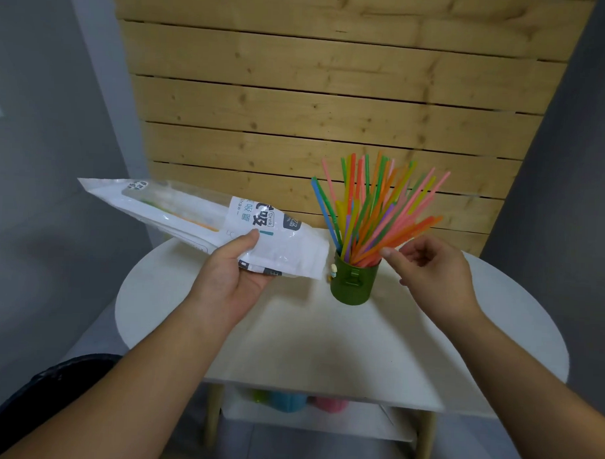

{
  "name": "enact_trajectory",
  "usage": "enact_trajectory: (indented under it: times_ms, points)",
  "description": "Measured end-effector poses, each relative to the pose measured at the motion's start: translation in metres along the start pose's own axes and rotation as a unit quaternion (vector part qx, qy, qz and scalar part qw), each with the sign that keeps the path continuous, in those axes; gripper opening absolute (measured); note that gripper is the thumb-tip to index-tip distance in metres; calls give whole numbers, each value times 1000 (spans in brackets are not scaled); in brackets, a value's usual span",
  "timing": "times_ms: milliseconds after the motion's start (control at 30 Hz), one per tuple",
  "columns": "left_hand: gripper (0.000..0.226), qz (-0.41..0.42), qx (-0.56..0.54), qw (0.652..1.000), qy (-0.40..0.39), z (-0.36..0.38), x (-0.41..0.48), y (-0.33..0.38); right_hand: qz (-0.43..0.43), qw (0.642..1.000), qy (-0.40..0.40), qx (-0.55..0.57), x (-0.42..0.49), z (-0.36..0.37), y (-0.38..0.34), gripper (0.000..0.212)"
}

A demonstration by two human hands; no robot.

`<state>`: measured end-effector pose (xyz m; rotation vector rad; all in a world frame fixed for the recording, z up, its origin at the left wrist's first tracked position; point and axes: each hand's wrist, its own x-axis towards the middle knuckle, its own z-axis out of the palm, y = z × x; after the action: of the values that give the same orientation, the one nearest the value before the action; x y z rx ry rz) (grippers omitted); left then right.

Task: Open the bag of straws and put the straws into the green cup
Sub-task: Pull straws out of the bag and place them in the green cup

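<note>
Left of the green cup (352, 282), the left hand (234, 271) has its grip on a white plastic bag (198, 219), thumb on top. The bag slants up and away to the left, its lower end just beside the cup's rim. The cup stands on a round white table (325, 333), filled with colourful straws (373, 211) fanning upward. Just right of the cup, the right hand (433, 268) hovers, grip loose and holding nothing, thumb near the straws.

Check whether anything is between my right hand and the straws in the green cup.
Nothing visible. The right hand is right beside the straws above the green cup; the bag is on their other side.
</note>
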<state>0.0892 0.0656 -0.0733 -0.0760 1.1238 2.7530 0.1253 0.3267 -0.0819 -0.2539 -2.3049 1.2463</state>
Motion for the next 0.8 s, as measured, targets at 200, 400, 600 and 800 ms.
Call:
enact_trajectory:
  times_ms: [200,400,600,800]
  points:
    - [30,6,6,1000,-23,1,-2,1,150,961,-220,-78,-25,4,-15,49]
    - [40,-12,19,997,-68,0,-5,1,291,870,-242,315,-48,44,-57,51]
    - [58,-43,46,989,-135,-5,-6,3,348,811,-159,443,-54,76,-78,38]
    - [54,-49,1,990,-132,-2,-8,8,398,762,-195,472,-62,92,-72,45]
